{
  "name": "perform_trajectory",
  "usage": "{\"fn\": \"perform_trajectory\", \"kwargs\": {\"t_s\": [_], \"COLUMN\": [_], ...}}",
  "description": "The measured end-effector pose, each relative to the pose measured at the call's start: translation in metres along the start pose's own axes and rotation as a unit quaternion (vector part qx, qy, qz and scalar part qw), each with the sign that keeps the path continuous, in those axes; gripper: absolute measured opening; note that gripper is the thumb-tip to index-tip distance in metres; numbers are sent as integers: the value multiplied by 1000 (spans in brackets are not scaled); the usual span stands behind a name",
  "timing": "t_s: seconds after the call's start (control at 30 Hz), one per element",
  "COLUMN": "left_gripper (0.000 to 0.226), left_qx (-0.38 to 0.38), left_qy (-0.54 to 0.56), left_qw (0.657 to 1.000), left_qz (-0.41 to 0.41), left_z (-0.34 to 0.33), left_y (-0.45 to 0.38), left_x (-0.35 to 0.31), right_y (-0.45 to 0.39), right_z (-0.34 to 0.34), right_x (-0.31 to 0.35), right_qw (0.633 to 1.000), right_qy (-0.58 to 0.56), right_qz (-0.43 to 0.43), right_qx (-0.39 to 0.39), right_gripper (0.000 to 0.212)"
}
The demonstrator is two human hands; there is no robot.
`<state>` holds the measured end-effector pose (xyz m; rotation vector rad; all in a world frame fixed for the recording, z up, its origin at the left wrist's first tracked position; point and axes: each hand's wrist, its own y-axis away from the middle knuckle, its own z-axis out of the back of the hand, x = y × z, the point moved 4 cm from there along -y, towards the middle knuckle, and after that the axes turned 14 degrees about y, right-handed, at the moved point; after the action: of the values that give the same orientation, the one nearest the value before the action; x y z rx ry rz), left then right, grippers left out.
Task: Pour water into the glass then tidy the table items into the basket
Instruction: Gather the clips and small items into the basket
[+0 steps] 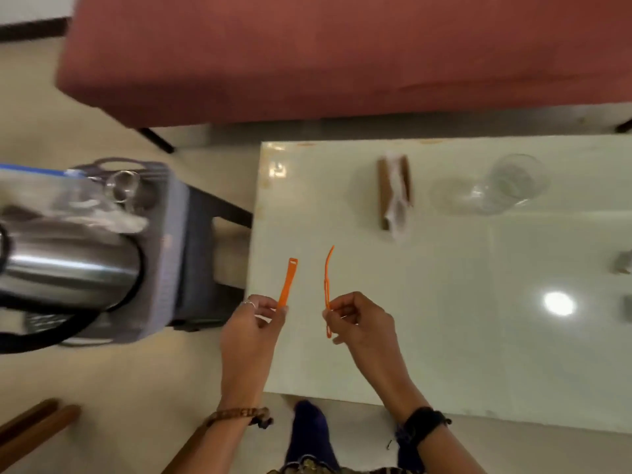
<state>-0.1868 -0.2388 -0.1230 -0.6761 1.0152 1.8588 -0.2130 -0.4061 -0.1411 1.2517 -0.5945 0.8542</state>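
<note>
Both hands, left hand [253, 323] and right hand [355, 319], each pinch an orange strip [286, 283] [327, 282] at the tabletop's [444, 319] left edge: tidying underway; next, transfer both into the basket [171, 241].

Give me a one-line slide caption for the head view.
Each hand, left and right, pinches an orange strip over the table, basket alongside.

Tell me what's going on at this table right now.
A person stands at the white table, each hand pinching an orange plastic strip: the left hand holds one, the right hand another. A glass and a brown packet sit on the table. The grey basket beside it holds a steel kettle.
</note>
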Motion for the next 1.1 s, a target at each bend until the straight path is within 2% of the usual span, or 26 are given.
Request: {"fn": "perform_trajectory", "kwargs": {"t_s": [0.1, 0.2, 0.27, 0.43, 0.57, 0.67, 0.77, 0.9, 1.0, 1.1], "left_gripper": [18, 7, 6, 21, 26, 25, 23, 16, 9, 9], "left_qx": [-83, -142, -155, -89, -24, -3, -6, -11, 56, 161], "left_qy": [-39, -78, -116, -230, -281, -258, -205, -142, -112, -88], "left_qw": [995, 985, 980, 969, 959, 965, 978, 988, 983, 974], "left_qz": [-31, -54, -42, 32, 35, 40, 33, -60, -134, -131], "left_z": [89, 158, 190, 207, 193, 185, 182, 156, 105, 24], "left_y": [-26, -55, -77, -127, -151, -160, -157, -129, -98, -62], "left_x": [2, 7, 19, 55, 76, 84, 78, 42, 11, -11], "right_y": [-10, -24, -34, -64, -83, -89, -88, -78, -64, -46], "right_z": [-89, -161, -203, -270, -289, -290, -279, -228, -163, -74], "right_x": [53, 97, 120, 140, 139, 136, 129, 110, 82, 43], "right_qw": [998, 995, 993, 984, 969, 965, 974, 982, 982, 975], "right_qy": [9, 48, 68, 151, 236, 247, 204, 145, 131, 148], "right_qz": [28, 70, 80, 77, 71, 84, 100, 98, 79, 43], "right_qx": [55, 57, 58, 48, 34, 13, -15, -75, -108, -161], "right_gripper": [8, 3, 5, 12, 11, 12, 7, 10, 15, 17]}}
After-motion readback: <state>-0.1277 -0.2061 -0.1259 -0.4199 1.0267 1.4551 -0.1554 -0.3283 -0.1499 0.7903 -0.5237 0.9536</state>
